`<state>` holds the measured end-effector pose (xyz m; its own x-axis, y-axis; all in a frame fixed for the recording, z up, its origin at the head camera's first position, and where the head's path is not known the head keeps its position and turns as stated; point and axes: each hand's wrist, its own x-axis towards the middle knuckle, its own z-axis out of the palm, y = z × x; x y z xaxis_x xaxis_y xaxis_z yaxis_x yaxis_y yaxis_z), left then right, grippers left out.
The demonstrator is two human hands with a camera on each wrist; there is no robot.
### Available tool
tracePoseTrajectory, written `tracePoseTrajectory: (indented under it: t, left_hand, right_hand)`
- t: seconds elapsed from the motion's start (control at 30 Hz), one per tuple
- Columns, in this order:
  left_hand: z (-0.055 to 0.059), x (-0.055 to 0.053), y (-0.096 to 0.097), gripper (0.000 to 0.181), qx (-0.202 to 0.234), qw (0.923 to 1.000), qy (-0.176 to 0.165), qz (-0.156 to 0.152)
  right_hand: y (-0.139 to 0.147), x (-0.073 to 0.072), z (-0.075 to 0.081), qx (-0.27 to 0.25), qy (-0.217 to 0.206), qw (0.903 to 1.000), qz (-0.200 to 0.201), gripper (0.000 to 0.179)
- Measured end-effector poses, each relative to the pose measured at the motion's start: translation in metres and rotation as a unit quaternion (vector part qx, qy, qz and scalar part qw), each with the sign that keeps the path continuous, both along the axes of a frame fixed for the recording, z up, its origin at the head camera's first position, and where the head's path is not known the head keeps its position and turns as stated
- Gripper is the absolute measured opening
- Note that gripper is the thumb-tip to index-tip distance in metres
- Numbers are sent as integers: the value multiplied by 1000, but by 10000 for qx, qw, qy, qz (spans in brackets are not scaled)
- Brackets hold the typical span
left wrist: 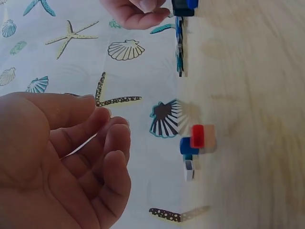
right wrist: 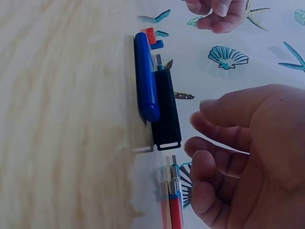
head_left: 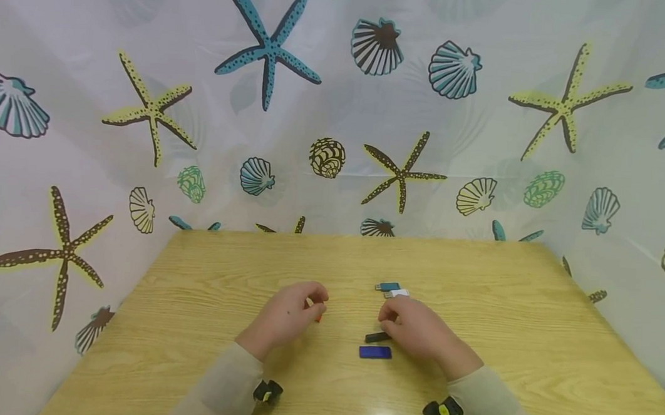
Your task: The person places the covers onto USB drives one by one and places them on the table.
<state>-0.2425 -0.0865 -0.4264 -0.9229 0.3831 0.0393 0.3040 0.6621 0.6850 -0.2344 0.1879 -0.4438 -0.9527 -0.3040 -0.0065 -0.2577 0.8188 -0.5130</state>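
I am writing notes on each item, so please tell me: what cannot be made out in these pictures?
- Head view: most of the red piece, hidden by the left hand.
- Head view: one end of the black stick, covered by the right hand.
- Right wrist view: the rest of the red stick, cut off by the bottom edge.

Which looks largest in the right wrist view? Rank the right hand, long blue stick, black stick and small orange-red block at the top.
1. Right hand
2. Long blue stick and black stick: too alike to rank, blue partly covering black
3. Orange-red block
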Motion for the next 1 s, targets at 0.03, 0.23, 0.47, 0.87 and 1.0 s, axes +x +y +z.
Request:
tracePoseTrajectory:
  t: [0.03,0.23,0.47,0.87,1.0]
  left_hand:
    - [-1,-2,-1,16,-27,10000,-34,4]
    - [-9,-11,-3,23,-304,9994,-142,49]
    - [-14,-19,3,21,-823,9965,-142,-47]
    - [-25,-22,3,23,-1653,9852,294,-333]
    - [-27,-25,1,23,-1480,9884,66,-344]
  right_hand:
    - [0,-1,0,6,6,10000,0,7]
    - [2,-1,2,31,6,10000,14,6]
    - [7,-2,2,-46,40,10000,-50,6]
    - [20,-9,2,-251,105,9996,13,5]
    - [21,-10,2,-243,102,9996,66,8]
